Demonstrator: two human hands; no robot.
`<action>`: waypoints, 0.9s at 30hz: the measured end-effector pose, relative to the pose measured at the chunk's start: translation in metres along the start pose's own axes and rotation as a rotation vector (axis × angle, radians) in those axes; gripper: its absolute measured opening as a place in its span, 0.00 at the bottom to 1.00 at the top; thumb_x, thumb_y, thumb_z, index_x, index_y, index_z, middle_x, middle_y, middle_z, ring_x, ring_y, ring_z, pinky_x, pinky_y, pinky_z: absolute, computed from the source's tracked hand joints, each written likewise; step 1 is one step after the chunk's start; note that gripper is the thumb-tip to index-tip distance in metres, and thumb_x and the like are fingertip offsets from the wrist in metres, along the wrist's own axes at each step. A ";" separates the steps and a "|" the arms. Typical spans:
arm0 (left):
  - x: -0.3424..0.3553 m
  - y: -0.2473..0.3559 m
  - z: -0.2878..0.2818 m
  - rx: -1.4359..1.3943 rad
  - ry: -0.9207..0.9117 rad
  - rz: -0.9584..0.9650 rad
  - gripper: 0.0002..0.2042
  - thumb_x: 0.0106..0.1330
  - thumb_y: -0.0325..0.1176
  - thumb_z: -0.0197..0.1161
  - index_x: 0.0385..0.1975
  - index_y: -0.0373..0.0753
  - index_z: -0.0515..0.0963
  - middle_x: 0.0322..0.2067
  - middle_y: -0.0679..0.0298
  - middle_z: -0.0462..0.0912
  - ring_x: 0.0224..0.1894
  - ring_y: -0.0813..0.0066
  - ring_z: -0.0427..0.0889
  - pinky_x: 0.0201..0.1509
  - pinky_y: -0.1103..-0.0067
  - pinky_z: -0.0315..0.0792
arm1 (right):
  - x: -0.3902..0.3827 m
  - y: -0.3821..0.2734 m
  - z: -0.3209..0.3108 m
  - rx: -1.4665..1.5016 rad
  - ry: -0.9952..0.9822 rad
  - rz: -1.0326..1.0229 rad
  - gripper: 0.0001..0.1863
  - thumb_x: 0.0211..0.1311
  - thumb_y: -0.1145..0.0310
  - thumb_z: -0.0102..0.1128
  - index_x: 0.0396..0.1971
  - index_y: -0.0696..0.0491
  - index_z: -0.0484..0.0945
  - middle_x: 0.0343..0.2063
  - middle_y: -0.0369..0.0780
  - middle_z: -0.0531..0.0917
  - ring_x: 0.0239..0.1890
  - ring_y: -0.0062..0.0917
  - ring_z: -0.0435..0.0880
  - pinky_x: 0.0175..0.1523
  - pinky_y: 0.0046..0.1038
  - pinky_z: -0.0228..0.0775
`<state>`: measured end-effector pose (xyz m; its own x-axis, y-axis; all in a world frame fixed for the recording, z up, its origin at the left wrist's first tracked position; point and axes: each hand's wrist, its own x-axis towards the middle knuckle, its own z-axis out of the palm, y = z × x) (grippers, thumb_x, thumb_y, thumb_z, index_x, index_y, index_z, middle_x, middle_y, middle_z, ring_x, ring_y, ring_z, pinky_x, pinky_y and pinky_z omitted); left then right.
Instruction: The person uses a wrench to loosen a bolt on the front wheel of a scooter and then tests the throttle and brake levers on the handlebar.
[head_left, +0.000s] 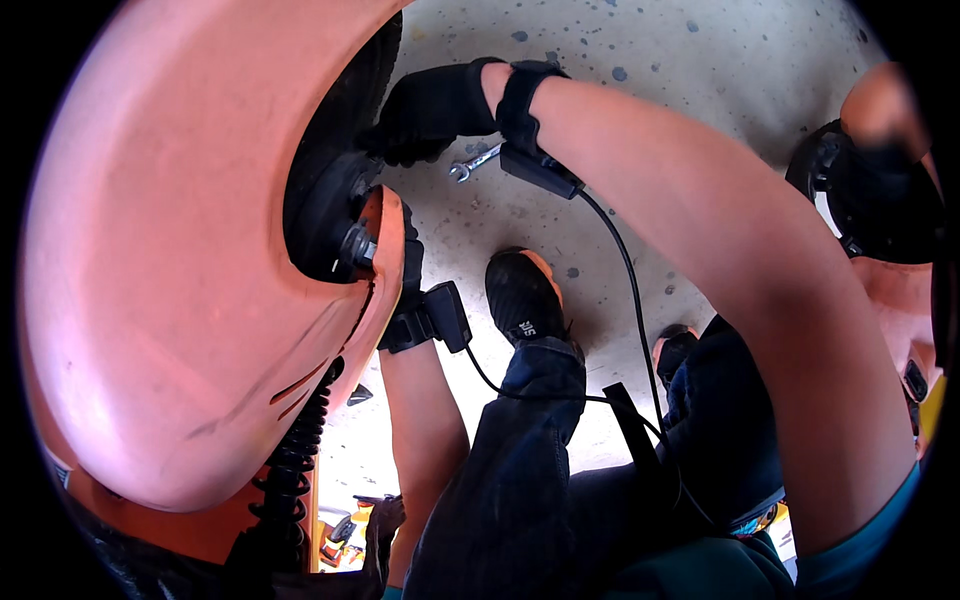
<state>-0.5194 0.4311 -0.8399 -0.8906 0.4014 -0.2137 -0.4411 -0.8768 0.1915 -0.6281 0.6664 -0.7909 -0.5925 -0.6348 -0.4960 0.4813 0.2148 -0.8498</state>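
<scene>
An orange fender (pixel 150 250) of a vehicle fills the left side, curving over a dark wheel (pixel 325 200). My right hand (pixel 435 110), in a black glove, reaches to the wheel's far side. Its fingers are curled there, and whatever they hold is hidden in shadow. Lower down, my left hand (pixel 411 255), gloved too, is behind the fender's narrow orange end piece (pixel 390 240), which hides its fingers. Beside that piece, inside the wheel opening, shows a silvery bolt or axle end (pixel 357 246). A wrench (pixel 474 163) lies on the floor just below my right wrist.
A black coil spring (pixel 295 450) runs beneath the fender. The speckled concrete floor (pixel 620 120) bears my shoe (pixel 524 295). Black cables (pixel 630 270) hang from my wrist devices across my legs. Blurred orange and black vehicle parts (pixel 880 200) stand at the right.
</scene>
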 end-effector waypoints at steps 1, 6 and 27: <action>-0.001 0.001 0.000 -0.003 0.000 0.002 0.17 0.68 0.33 0.54 0.54 0.37 0.73 0.54 0.59 0.77 0.57 0.64 0.74 0.60 0.67 0.69 | -0.003 -0.004 0.001 -0.040 -0.010 -0.055 0.17 0.63 0.57 0.59 0.38 0.57 0.81 0.28 0.39 0.83 0.31 0.22 0.81 0.41 0.25 0.75; 0.000 0.001 -0.001 -0.020 -0.005 -0.011 0.17 0.68 0.33 0.55 0.54 0.37 0.73 0.53 0.60 0.78 0.56 0.64 0.75 0.60 0.67 0.69 | 0.002 0.001 0.003 -0.022 -0.011 -0.162 0.16 0.63 0.59 0.58 0.40 0.57 0.80 0.30 0.38 0.83 0.32 0.22 0.81 0.42 0.25 0.76; 0.002 -0.005 0.011 0.035 0.049 0.044 0.17 0.66 0.33 0.57 0.54 0.36 0.74 0.53 0.59 0.78 0.56 0.64 0.76 0.59 0.66 0.70 | -0.006 0.007 0.000 0.138 0.058 -0.153 0.17 0.64 0.59 0.58 0.43 0.57 0.80 0.34 0.39 0.85 0.35 0.24 0.83 0.40 0.23 0.75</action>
<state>-0.5203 0.4395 -0.8306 -0.9029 0.3488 -0.2510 -0.4064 -0.8829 0.2350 -0.6211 0.6713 -0.7935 -0.7000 -0.6074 -0.3756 0.4640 0.0129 -0.8857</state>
